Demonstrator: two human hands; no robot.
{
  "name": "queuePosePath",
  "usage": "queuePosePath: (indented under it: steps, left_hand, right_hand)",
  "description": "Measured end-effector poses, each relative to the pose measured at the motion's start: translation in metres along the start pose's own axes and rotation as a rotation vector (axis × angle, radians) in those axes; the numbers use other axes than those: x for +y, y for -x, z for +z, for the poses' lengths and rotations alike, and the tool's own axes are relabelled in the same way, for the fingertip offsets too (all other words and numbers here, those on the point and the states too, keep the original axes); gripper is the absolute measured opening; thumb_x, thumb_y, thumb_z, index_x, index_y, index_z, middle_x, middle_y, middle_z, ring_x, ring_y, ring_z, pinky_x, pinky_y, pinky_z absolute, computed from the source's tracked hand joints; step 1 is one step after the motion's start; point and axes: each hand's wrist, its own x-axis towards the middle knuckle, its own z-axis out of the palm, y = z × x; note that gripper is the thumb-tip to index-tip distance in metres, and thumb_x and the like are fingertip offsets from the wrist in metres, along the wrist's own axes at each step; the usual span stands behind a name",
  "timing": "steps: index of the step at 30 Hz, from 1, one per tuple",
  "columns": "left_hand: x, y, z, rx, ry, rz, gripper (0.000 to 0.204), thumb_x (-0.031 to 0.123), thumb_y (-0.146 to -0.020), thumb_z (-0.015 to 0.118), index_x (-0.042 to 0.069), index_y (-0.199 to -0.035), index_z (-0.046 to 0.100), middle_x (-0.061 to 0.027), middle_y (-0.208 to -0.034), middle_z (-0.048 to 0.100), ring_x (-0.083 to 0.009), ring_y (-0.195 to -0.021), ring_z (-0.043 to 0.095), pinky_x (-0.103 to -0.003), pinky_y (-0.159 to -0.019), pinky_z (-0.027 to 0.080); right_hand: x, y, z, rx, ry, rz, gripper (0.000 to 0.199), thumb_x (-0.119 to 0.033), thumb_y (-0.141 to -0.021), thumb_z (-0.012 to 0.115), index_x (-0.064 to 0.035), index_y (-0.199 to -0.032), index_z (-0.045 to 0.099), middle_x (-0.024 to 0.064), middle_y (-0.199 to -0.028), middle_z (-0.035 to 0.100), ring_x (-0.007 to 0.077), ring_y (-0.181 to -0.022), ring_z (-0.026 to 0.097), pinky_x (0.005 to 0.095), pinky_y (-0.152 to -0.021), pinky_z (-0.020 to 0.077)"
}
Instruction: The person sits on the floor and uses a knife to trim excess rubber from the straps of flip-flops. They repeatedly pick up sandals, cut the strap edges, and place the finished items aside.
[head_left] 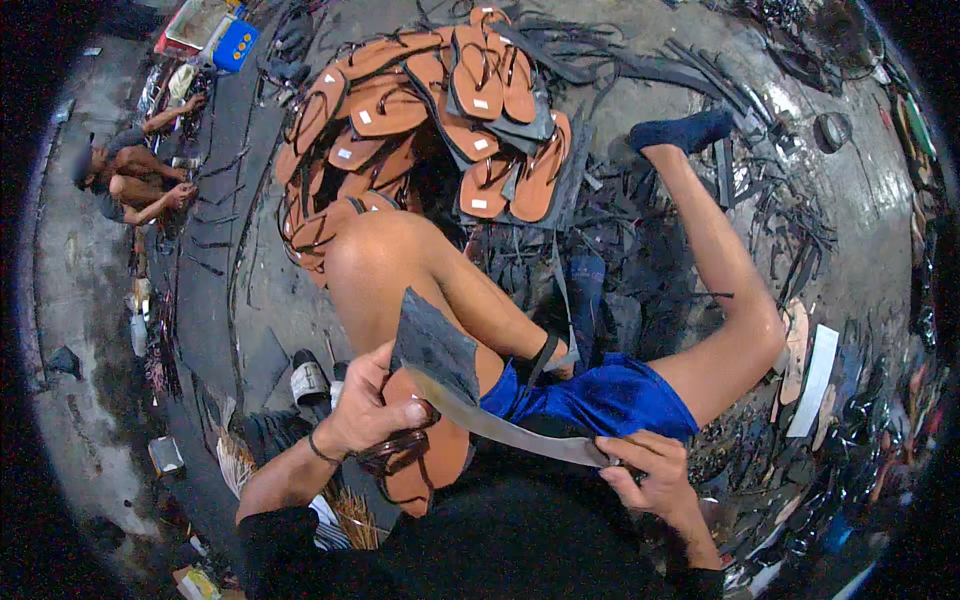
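My left hand (368, 408) is closed around a brown sandal (440, 455) with dark glossy straps, held over my lap. A dark grey rubber sheet (436, 342) sticks up past the sandal's far end. In my right hand (650, 470) is a knife, gripped at its handle, which the fingers mostly cover. Its long curved blade (530, 437) reaches left to the sandal, lying along the lower border of the rubber. Whether the edge is inside the rubber, I cannot tell.
A big pile of brown sandals (385, 110) lies beyond my bent knee. Dark rubber strips and scraps (790, 215) litter the floor on the right, near a white strip (812, 380). At the far left another person (135, 175) sits working, near a blue box (235, 43).
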Motion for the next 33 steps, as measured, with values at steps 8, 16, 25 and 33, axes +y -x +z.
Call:
queuePosePath:
  steps: [8,16,25,33]
  left_hand:
    - [0.026,0.0,0.025,-0.127,-0.01,-0.165,0.057,0.01,-0.072,0.08,-0.002,-0.121,0.053,-0.0062,-0.097,0.07,-0.0127,-0.095,0.062,-0.029,-0.085,0.047]
    - [0.041,-0.009,0.036,-0.298,-0.224,-0.235,0.049,0.014,-0.073,0.081,0.0,-0.114,0.059,-0.0057,-0.102,0.067,-0.0123,-0.094,0.062,-0.028,-0.085,0.048]
    - [0.032,-0.01,0.058,-0.337,-0.348,-0.107,0.048,0.028,-0.072,0.081,0.002,-0.109,0.063,-0.0078,-0.106,0.065,-0.0172,-0.099,0.059,-0.033,-0.088,0.046]
    - [0.107,-0.011,0.076,-0.331,-0.376,0.111,0.029,0.02,-0.073,0.082,0.004,-0.09,0.066,-0.0091,-0.092,0.067,-0.0171,-0.082,0.065,-0.032,-0.074,0.05]
  right_hand:
    - [-0.034,-0.011,-0.043,-0.156,0.137,0.044,0.04,-0.027,-0.073,0.077,-0.0142,-0.11,0.068,0.0025,-0.063,0.056,0.0173,-0.051,0.055,0.0307,-0.046,0.0475]
    - [-0.058,-0.036,-0.046,-0.17,0.114,0.039,0.034,-0.028,-0.077,0.075,-0.0132,-0.107,0.068,0.0032,-0.061,0.055,0.0189,-0.049,0.056,0.0309,-0.046,0.0484]
    - [-0.066,-0.06,-0.029,-0.27,-0.197,0.208,0.034,-0.025,-0.087,0.067,-0.006,-0.114,0.062,0.0128,-0.071,0.064,0.0262,-0.056,0.063,0.0355,-0.051,0.0508]
    - [-0.035,-0.065,0.019,0.059,-0.868,0.183,0.022,-0.02,-0.096,0.055,-0.0006,-0.105,0.059,0.0012,-0.079,0.061,0.0102,-0.075,0.055,0.0259,-0.067,0.0464]
